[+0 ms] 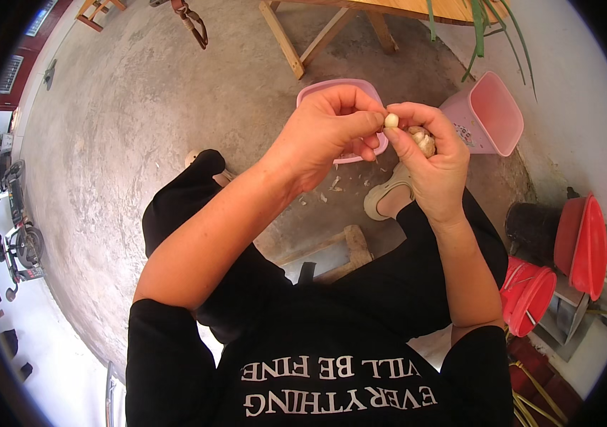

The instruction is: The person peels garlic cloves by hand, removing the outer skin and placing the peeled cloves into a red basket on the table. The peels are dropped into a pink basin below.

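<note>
Between the fingertips of both hands is a pale, peeled-looking garlic clove (391, 120). My right hand (439, 144) pinches it between thumb and forefinger, and the curled lower fingers of that hand also hold a garlic bulb (423, 141) against the palm. From the left, my left hand (335, 125) brings thumb and forefinger to the clove's side; whether skin is pinched there is too small to tell. Under the hands stands a pink plastic basin (338, 84), its inside mostly hidden by my left hand. Scraps of garlic skin (335, 184) lie on the floor below it.
A pink plastic bin (487, 115) stands right of the hands, near the wall. Beyond is a wooden table (399, 6) with green leaves (478, 32) hanging over its edge. Red basins (583, 245) and a red bucket (530, 293) are at the right. An electric scooter (20, 235) stands far left.
</note>
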### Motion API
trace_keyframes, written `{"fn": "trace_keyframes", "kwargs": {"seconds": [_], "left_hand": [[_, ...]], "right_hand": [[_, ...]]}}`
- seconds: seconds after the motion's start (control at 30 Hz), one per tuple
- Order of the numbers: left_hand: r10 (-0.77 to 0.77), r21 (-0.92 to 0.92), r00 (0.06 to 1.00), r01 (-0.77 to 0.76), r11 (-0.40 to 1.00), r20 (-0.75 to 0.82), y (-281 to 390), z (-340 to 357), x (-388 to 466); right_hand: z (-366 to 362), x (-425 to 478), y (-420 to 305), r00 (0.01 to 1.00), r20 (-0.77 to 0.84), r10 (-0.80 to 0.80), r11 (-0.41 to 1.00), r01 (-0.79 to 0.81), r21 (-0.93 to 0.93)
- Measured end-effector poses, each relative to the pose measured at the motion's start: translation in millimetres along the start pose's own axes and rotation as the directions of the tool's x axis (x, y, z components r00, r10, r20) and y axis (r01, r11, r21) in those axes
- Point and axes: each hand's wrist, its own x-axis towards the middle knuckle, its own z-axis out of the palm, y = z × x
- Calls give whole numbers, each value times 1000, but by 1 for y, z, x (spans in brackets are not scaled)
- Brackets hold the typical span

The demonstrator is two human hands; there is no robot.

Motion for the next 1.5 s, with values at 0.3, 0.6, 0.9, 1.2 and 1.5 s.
{"fn": "trace_keyframes", "kwargs": {"seconds": [0.3, 0.6, 0.9, 1.2, 1.5], "left_hand": [[-7, -22, 1000, 7, 1000, -18, 0, 1, -1], [39, 14, 998, -38, 999, -52, 1, 1, 0], [128, 191, 991, -119, 974, -35, -2, 0, 0], [117, 237, 986, -87, 968, -116, -7, -8, 13], [153, 229, 986, -134, 964, -69, -4, -11, 13]], "right_hand": [[1, -1, -3, 1000, -7, -9, 999, 9, -37], [1, -1, 3, 999, -20, 49, 998, -48, 45], [1, 0, 2, 997, -11, 80, 995, -80, 65], [-14, 8, 1, 858, 282, 429, 622, -507, 597], [-1, 16, 6, 856, 286, 430, 622, -510, 594]]}}
